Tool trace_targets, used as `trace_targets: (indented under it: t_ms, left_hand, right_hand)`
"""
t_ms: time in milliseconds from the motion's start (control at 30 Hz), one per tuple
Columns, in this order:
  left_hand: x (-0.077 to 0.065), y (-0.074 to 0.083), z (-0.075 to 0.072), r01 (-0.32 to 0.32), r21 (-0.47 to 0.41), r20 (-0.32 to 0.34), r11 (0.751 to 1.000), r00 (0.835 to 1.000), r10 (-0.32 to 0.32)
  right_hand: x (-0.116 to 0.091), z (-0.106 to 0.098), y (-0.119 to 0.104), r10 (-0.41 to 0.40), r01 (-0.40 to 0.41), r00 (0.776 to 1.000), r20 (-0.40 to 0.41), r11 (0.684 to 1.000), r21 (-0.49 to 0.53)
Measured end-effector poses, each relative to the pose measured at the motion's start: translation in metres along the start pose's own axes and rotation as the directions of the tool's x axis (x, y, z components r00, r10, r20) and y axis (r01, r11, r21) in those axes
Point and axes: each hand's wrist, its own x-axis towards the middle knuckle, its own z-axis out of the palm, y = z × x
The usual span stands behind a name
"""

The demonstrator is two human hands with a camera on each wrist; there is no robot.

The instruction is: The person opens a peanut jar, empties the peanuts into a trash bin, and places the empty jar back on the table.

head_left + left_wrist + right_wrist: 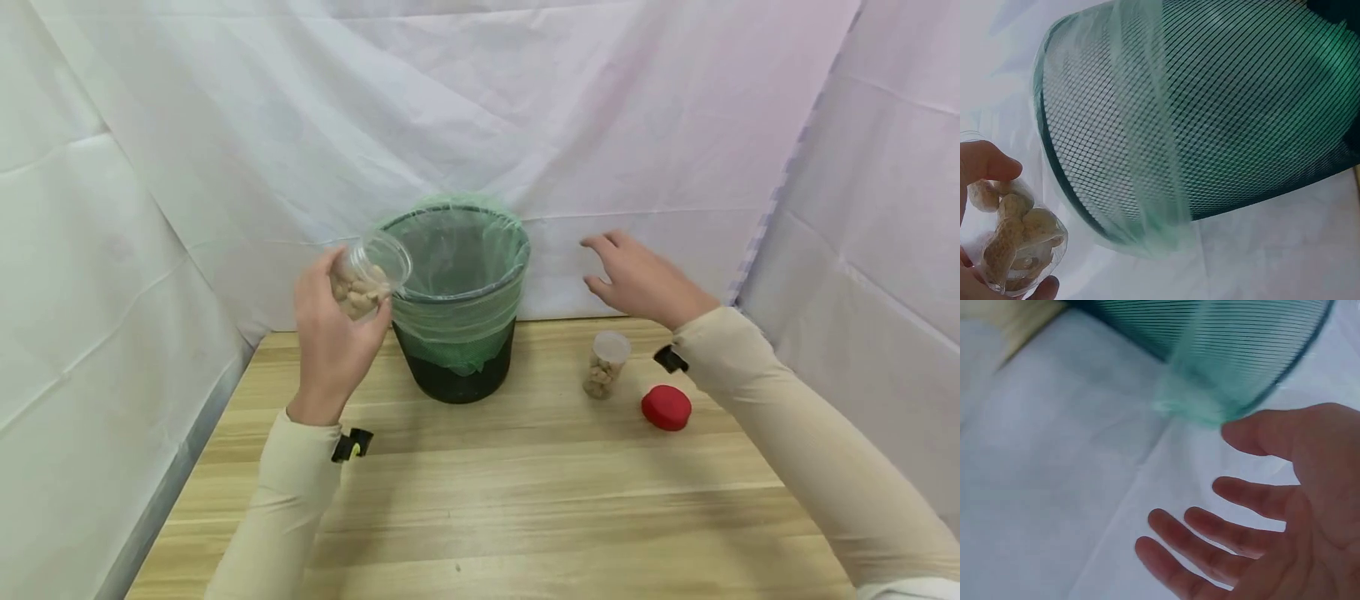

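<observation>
My left hand (pixel 335 337) grips a clear plastic jar (pixel 382 260) that lies tilted, its open mouth toward the bin. Unshelled peanuts (pixel 1019 228) sit inside the jar. A black mesh bin (pixel 459 385) with a green bag liner (pixel 459 329) stands just right of the jar. Held in the air to the right of the bin, my right hand (pixel 637 279) has nothing in it, and its fingers (pixel 1222 540) are spread and slightly bent. Below it a second clear jar (pixel 607 367) stands upright with tan pieces in its lower part.
A red lid (pixel 667 407) lies on the wooden table (pixel 480 500), to the right of the standing jar. White cloth (pixel 420 100) hangs behind the bin and along both sides.
</observation>
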Motion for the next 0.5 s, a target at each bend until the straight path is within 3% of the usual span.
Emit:
trace_targets:
  t_ms: [267, 400, 500]
  left_hand:
    - [0.044, 0.010, 0.007, -0.127, 0.025, 0.116, 0.992, 0.986, 0.123]
    - [0.063, 0.010, 0.012, -0.231, 0.059, 0.183, 0.971, 0.959, 0.217]
    - [0.078, 0.004, 0.018, -0.276, 0.082, 0.233, 0.958, 0.940, 0.251]
  right_hand:
    - [0.049, -0.021, -0.036, -0.028, 0.032, 0.998, -0.051, 0.996, 0.080]
    - [0.071, -0.024, -0.047, -0.035, 0.039, 0.999, -0.042, 0.995, 0.093]
    - [0.085, -0.023, -0.053, -0.038, 0.041, 0.999, -0.034, 0.994, 0.097]
